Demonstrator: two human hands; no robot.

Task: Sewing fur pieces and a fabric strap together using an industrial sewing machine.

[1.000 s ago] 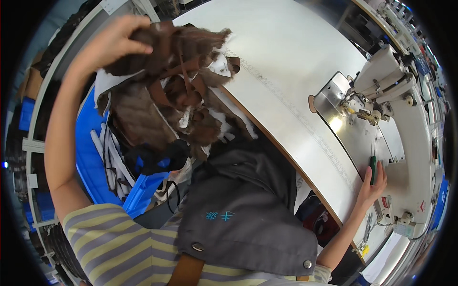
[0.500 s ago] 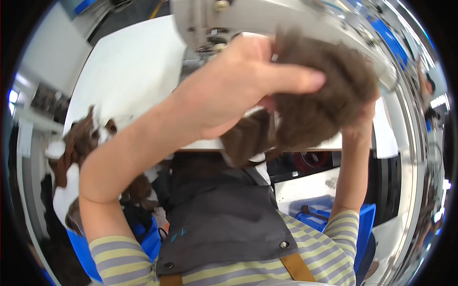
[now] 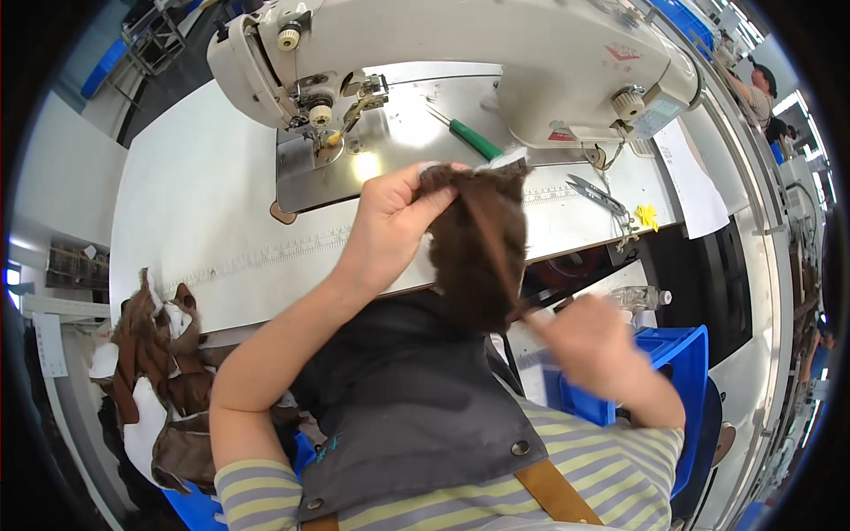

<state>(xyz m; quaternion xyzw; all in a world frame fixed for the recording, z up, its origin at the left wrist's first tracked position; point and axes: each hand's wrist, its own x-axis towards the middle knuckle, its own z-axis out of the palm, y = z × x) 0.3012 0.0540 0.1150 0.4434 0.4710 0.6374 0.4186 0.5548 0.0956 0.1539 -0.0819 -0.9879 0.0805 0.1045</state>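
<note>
My left hand (image 3: 394,217) pinches the top edge of a brown furry fabric piece (image 3: 478,257), which hangs down in front of the table's near edge. Some white lining shows at its upper corner. A narrow smooth brown strip (image 3: 492,234) runs slantwise across the fur from near my left fingertips. At the strip's lower end is my right hand (image 3: 593,341), blurred by motion but closed, with the strip reaching into its fingers. A white sewing machine (image 3: 425,40) stands beyond both hands, its needle area left of the fabric.
On the table (image 3: 190,177) lie a green-handled pointed tool (image 3: 474,139), thread snips (image 3: 598,195) and a small yellow piece (image 3: 646,216). More brown furry pieces (image 3: 168,363) heap at the left. A blue bin (image 3: 686,363) and clear bottle (image 3: 639,298) are at the right.
The furry piece has come down and left, away from the machine, and now hangs lengthwise. My right hand has moved from behind it down toward my body. The brown strip now shows.
</note>
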